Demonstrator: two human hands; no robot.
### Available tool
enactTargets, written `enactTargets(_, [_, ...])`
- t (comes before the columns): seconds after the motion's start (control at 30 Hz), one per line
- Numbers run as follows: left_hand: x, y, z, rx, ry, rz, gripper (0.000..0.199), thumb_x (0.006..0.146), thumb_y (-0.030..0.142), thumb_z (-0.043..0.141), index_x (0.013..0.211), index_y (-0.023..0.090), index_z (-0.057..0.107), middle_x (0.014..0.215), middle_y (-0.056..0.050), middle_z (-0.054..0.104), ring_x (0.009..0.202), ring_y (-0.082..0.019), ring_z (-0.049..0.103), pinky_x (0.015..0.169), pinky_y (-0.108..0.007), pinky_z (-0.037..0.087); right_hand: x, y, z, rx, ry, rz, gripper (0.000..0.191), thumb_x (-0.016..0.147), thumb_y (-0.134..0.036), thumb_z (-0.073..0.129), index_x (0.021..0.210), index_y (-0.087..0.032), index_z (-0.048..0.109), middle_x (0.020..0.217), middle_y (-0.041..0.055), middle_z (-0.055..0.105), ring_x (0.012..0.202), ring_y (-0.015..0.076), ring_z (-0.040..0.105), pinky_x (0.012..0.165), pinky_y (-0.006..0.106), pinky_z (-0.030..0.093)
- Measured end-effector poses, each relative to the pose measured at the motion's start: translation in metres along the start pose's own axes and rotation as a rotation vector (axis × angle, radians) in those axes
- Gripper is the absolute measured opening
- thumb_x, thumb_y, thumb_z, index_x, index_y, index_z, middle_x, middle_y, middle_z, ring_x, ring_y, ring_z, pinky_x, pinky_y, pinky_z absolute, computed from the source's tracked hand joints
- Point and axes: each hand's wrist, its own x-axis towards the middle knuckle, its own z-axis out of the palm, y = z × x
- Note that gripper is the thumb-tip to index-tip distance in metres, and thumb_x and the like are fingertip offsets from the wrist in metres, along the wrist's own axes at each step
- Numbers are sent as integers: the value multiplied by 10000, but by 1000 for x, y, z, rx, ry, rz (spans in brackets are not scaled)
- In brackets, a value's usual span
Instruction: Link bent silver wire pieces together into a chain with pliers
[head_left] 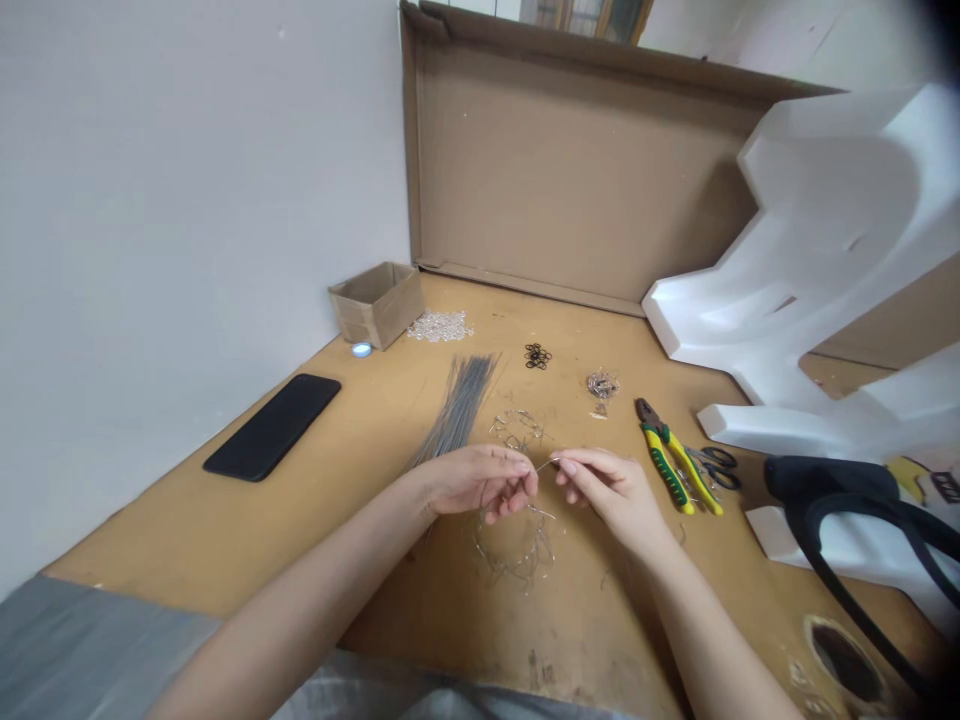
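Observation:
A thin piece of wire [546, 464] spans the short gap between my two hands above the table. My left hand [480, 482] pinches one end between thumb and finger. The other end sits between the thumb and forefinger of my right hand [604, 485]. Under the hands lies a loose ring of bent wire [517, 545], partly hidden by my left hand. Just beyond them is a smaller tangle of wire pieces [517, 428]. A bundle of straight grey wires [459, 405] lies behind my left hand, its near end covered by my forearm.
Yellow-green pliers [675, 460] and scissors [716, 465] lie at right, near white foam [825, 220]. Farther back are black rings [537, 356], a metal pile [602, 384], clear bits [440, 326] and a small box [379, 305]. A phone [274, 427] lies left; a large cardboard box [585, 170] stands behind.

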Motion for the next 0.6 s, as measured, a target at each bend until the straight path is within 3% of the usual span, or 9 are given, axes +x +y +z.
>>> enactTargets(0.23, [3, -1, 2, -67, 39, -21, 258, 813, 359, 521, 719, 120, 542, 489, 23, 496, 376, -62, 420, 334, -149, 329, 0, 3, 2, -32, -47, -60, 273, 851, -372, 495, 859, -171, 680, 706, 49, 661, 580, 132, 607, 526, 249, 500])
enactTargets(0.47, [3, -1, 5, -201, -12, -13, 235, 815, 325, 486, 682, 136, 529, 443, 33, 447, 364, -67, 374, 328, -158, 273, 2, -1, 1, -242, -65, -267, 214, 860, -285, 492, 889, -203, 688, 699, 40, 669, 659, 147, 616, 647, 266, 490])
enactTargets(0.6, [3, -2, 9, -202, -41, -5, 216, 807, 295, 485, 664, 138, 526, 438, 32, 439, 366, -71, 369, 336, -166, 267, 1, 1, -1, -328, -51, -327, 233, 868, -277, 470, 954, -220, 679, 788, 51, 692, 721, 158, 633, 676, 273, 495])
